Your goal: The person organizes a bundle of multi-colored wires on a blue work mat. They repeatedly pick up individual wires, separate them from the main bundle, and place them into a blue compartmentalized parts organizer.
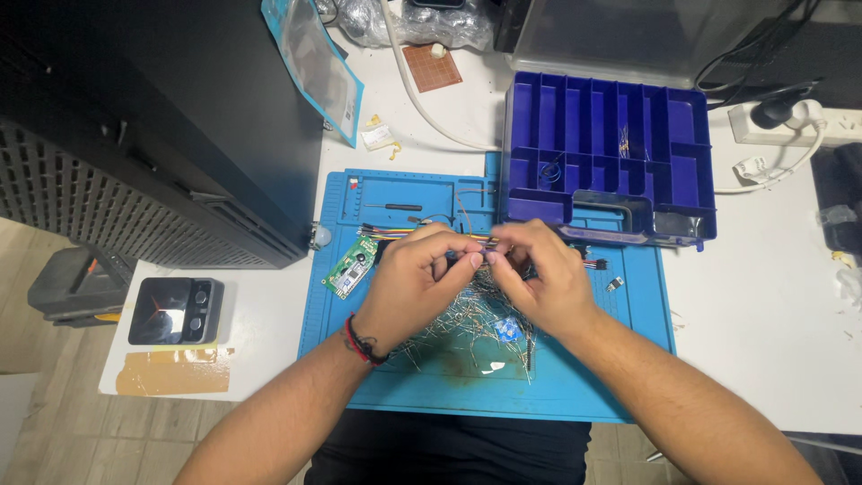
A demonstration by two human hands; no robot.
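While my left hand and right hand meet fingertip to fingertip, both pinched shut on one small component, loose wire leads lie heaped just beneath them.

Clear blue-edged pouch at mat's far left; perhaps small display module below

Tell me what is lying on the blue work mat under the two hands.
On the blue mat, under the left hand and right hand, lies a heap of thin metal-legged components. The hands cover its middle.
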